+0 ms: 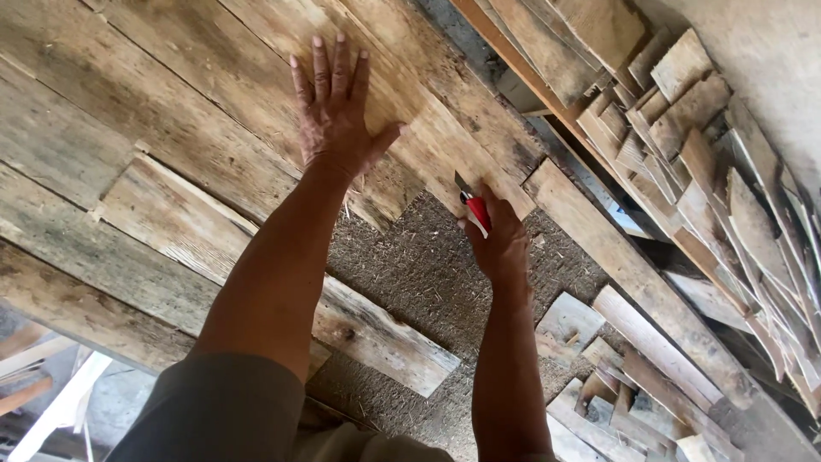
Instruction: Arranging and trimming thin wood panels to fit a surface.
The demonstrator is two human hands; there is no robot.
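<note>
Weathered wood, fibrous board, a plastic-handled cutter

The planks under the left hand are rough, matt, grey-brown wood with open grain. The board beneath looks coarse, fibrous and dull. The cutter in the right hand has a glossy red plastic grip and metal blade. The offcuts are dry, unfinished wood.
</note>
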